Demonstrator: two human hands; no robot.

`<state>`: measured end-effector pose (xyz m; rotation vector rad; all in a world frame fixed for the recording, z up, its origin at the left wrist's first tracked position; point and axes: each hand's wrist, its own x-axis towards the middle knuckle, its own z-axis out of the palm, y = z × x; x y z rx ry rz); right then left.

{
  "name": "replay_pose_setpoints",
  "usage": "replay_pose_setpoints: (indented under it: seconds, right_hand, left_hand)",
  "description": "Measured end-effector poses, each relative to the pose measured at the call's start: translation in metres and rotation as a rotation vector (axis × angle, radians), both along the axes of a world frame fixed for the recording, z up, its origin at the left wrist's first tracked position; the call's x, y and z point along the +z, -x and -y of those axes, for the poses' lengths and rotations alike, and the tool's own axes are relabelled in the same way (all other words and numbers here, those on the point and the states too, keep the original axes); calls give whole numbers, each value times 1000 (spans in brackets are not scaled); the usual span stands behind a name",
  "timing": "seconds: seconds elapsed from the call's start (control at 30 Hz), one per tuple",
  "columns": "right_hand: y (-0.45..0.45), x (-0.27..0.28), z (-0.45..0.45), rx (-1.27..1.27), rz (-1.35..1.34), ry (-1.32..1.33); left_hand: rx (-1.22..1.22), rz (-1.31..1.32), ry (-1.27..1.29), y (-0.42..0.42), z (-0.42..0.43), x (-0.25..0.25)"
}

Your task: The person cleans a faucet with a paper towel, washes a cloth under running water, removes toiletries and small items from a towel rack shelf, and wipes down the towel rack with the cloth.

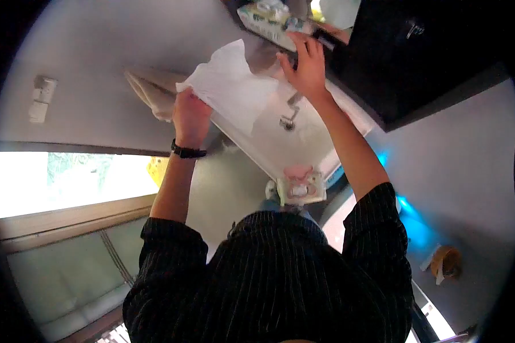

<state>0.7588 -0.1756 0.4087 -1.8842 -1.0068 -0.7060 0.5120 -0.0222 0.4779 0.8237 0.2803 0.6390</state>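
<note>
A white sheet of tissue or cloth (pixel 229 80) hangs from my left hand (pixel 191 117), whose fingers are closed on its lower left corner. The sheet spreads over the upper left part of a white sink (pixel 300 140). My right hand (pixel 308 67) has its fingers spread and holds nothing; its fingertips are beside a printed tissue pack (pixel 266 26) at the top. Below the right hand, a metal fitting (pixel 289 120) shows in the basin.
A beige cloth (pixel 149 94) hangs on the wall left of the sink. At the sink's near end is a whitish tray with a pink item (pixel 300 186). A dark cabinet (pixel 418 63) juts out at upper right. A window (pixel 68 177) is on the left.
</note>
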Motion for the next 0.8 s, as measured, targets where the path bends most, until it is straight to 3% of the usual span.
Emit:
replay_pose_setpoints:
  seconds: [0.03,0.1,0.17,0.2,0.23,0.3,0.37,0.4,0.47,0.5,0.6,0.8]
  right_hand:
    - [17,-9,13,221,-89,-134]
    - [61,-35,28,458,-575,-245]
    - [106,-53,45,586,-1374,-317]
    - [117,-71,54,609,-1697,-354]
    - [124,-83,63,592,-1740,-326]
    - [151,-101,86,501,-2129,-317]
    - [170,-125,101,575,-2159,-388]
    - [174,-136,105,514,-2035,-345]
    - [181,-168,112,454,-1815,-265]
    - [187,-158,110,428,-1835,-250]
    - [182,-158,114,402,-1651,-149]
    - [181,-184,115,240,-1638,-130]
  left_hand:
    - [-40,-58,20,4,5,-16]
    - [-68,-137,70,10,10,-52]
    - [-23,-998,-1384,15,13,-97]
    - [-55,-1037,-1344,20,25,-106]
    - [-128,-890,-1116,15,36,-103]
    - [-204,-801,-838,22,50,-113]
    - [-359,-410,379,28,53,-139]
    - [-350,-427,402,32,58,-153]
    - [-411,-478,152,45,67,-176]
    - [-416,-487,182,55,64,-174]
    - [-418,-629,-44,64,75,-185]
    - [-513,-647,-506,63,62,-236]
